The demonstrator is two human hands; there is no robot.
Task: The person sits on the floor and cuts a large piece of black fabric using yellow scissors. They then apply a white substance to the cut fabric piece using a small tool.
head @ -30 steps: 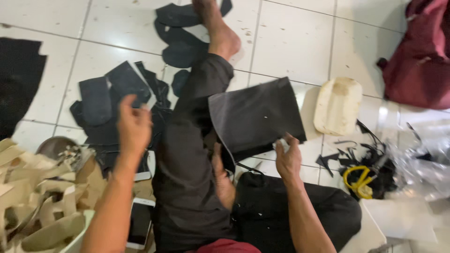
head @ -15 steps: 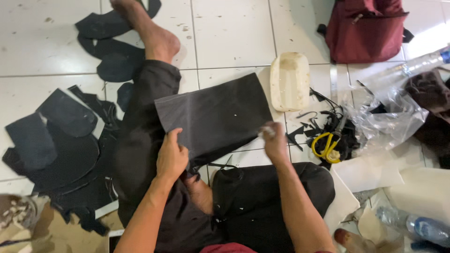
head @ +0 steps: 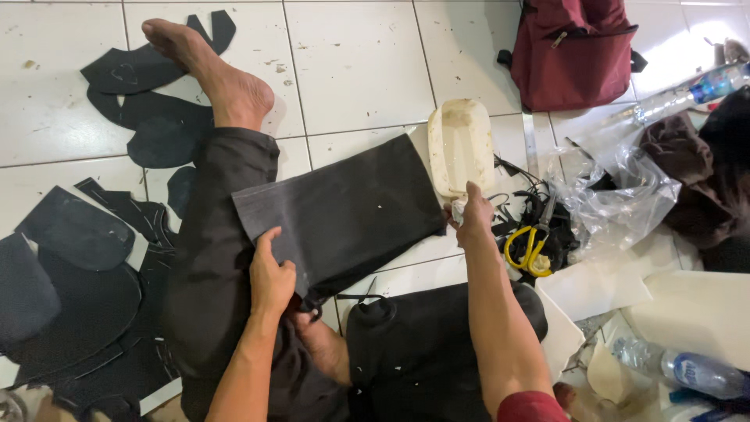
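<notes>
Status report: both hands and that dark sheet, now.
Left hand pressing the dark fabric sheet on the lap. Right hand at its far edge, small pale piece in grip. Yellow-handled scissors lying alongside.

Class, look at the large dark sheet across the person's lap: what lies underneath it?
The dark sheet rests on the trousered leg at its left end and white floor tiles at its right. The left hand presses its near edge. Anything beneath its middle is covered.
</notes>
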